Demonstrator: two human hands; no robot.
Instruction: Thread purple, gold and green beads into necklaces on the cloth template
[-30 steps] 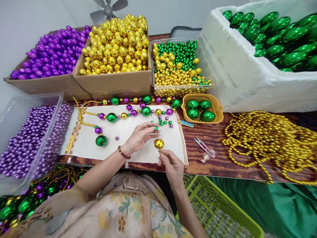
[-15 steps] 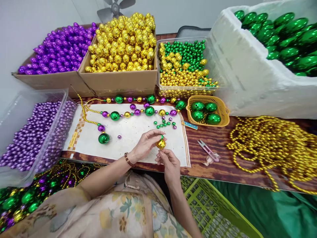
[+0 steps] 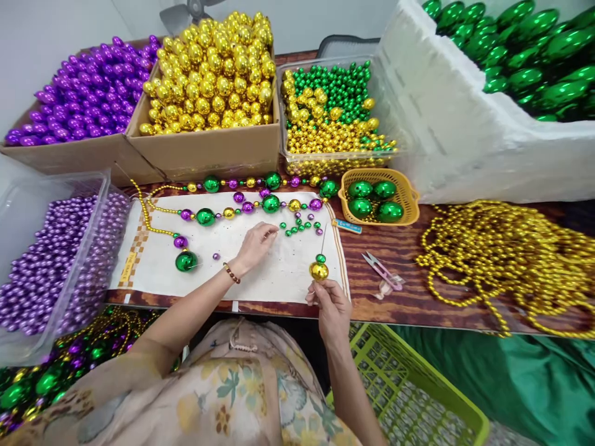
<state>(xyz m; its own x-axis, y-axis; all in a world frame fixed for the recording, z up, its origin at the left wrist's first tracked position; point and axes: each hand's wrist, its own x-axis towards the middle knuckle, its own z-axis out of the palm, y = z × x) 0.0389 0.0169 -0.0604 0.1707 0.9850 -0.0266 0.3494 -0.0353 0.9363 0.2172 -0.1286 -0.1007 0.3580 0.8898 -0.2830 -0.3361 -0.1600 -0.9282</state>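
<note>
My right hand pinches a thin upright beading needle just under a gold bead. A smaller green bead sits on the needle above the gold one. My left hand is over the white cloth, its fingers loosely bent and a little apart, with nothing visible in them. Close to its fingertips lie several small green beads and small purple beads. A strung garland of gold, purple and green beads curves across the cloth, one end at a large green bead.
Behind stand boxes of purple beads and gold beads, a clear bin and a foam box. A yellow basket, pink snips and gold bead strands lie rightward. Small purple beads fill a left tub.
My left hand has let go of the needle and beads and moved left. My right hand has carried them slightly right. The whole view has shifted a little.
</note>
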